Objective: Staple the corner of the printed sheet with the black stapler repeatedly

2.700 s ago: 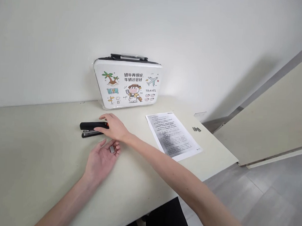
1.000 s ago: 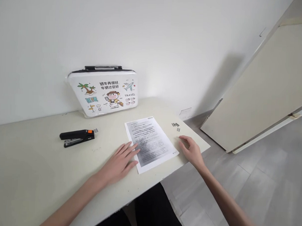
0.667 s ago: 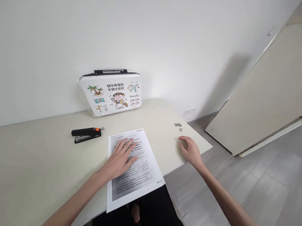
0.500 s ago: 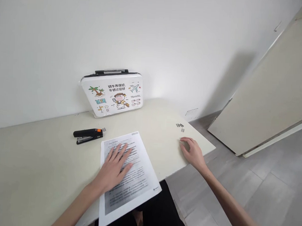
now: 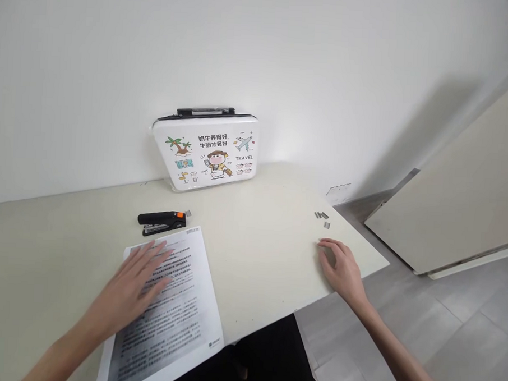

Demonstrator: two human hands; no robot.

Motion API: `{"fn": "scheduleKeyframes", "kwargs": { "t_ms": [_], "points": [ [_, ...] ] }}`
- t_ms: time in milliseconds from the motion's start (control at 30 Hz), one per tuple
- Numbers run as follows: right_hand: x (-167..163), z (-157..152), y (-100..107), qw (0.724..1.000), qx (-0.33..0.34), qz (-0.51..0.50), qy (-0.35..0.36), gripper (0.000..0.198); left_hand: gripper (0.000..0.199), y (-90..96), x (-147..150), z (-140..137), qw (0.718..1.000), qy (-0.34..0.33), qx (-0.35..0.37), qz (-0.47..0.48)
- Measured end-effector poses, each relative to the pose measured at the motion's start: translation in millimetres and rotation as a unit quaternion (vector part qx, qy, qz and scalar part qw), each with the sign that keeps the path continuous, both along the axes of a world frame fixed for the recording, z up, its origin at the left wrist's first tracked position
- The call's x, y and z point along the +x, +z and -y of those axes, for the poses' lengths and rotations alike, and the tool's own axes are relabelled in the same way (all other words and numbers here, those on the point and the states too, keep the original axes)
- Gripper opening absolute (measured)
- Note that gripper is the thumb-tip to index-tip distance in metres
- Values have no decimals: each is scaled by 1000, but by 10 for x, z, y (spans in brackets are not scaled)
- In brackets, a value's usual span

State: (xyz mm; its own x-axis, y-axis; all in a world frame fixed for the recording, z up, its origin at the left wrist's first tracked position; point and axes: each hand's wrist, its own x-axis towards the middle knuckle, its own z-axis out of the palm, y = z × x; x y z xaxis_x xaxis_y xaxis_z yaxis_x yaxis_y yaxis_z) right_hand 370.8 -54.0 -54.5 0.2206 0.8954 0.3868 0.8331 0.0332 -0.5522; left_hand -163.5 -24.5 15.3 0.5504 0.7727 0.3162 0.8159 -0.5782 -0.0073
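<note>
Printed sheets of paper point(image 5: 182, 299) lie on the table, their lower end past the front edge. My left hand point(image 5: 129, 289) rests flat on them with fingers stretched out, covering part of the text. Just behind the paper is a black stapler point(image 5: 162, 222) with an orange patch, lying on its side. My right hand point(image 5: 339, 267) rests near the table's right end, fingers loosely curved, a gap between thumb and forefinger, nothing seen in it. Several small strips of staples point(image 5: 321, 216) lie just beyond its fingertips. One more staple strip point(image 5: 188, 213) is beside the stapler.
A white carry case point(image 5: 209, 155) with cartoon pictures and a black handle stands against the wall at the back of the pale table point(image 5: 259, 258). To the right, a large white panel point(image 5: 456, 188) leans above the grey floor point(image 5: 433, 333).
My left hand has slid the paper left along the table, nearer the stapler's front. My right hand stays by the staple strips. The whole view has shifted slightly.
</note>
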Motion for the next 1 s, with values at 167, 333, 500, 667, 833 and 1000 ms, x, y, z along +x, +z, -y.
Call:
{"fn": "scheduleKeyframes", "kwargs": {
  "t_ms": [167,333,500,667,833,1000],
  "points": [
    [-338,35,88,997,-7,-16,79,26,62,346,19,-665,994,104,24,39],
    [-830,7,202,978,-20,-47,202,27,67,485,-179,-1304,976,164,-143,-1],
    [-1022,16,281,964,-39,-65,256,24,53,538,-166,-1294,953,219,-210,15],
    [-1019,-44,346,949,-75,-143,272,28,45,682,361,-929,967,187,-161,63],
    [-1134,-296,554,922,-68,-234,302,42,38,718,1191,-587,984,40,-165,59],
    [-1086,-445,755,916,-69,-154,365,37,23,498,1808,-379,976,-32,-200,82]
  ]
}}
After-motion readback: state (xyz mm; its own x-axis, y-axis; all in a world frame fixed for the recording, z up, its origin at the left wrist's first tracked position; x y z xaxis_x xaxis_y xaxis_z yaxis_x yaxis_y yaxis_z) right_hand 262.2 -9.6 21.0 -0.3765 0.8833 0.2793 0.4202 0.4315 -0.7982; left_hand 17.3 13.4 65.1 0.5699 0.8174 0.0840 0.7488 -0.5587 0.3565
